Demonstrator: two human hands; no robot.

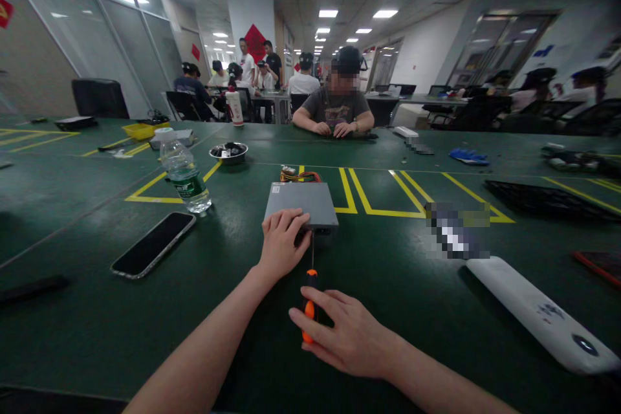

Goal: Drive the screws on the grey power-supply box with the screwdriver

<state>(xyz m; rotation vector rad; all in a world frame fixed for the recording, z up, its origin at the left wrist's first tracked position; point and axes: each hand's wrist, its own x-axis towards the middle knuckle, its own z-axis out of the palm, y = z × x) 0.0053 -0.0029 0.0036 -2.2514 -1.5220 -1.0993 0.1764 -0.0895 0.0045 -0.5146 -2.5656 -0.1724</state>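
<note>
A grey metal computer power supply (301,199) lies on the green table in front of me, its bundle of coloured cables (303,176) at the far side. My left hand (284,242) grips its near left corner, fingers on the top and thumb at the front face. An orange and black screwdriver (309,312) is in my right hand (342,333), between thumb and fingers. Its shaft points away from me, and the tip meets the near face of the power supply. Whether the tip sits in a screw is too small to tell.
Left are a phone (154,244), a water bottle (187,174) and a metal bowl (228,152) with small dark parts. A long white device (538,310) lies to the right. Yellow tape (388,212) marks the table. Across it sits a person (334,107) handling something dark.
</note>
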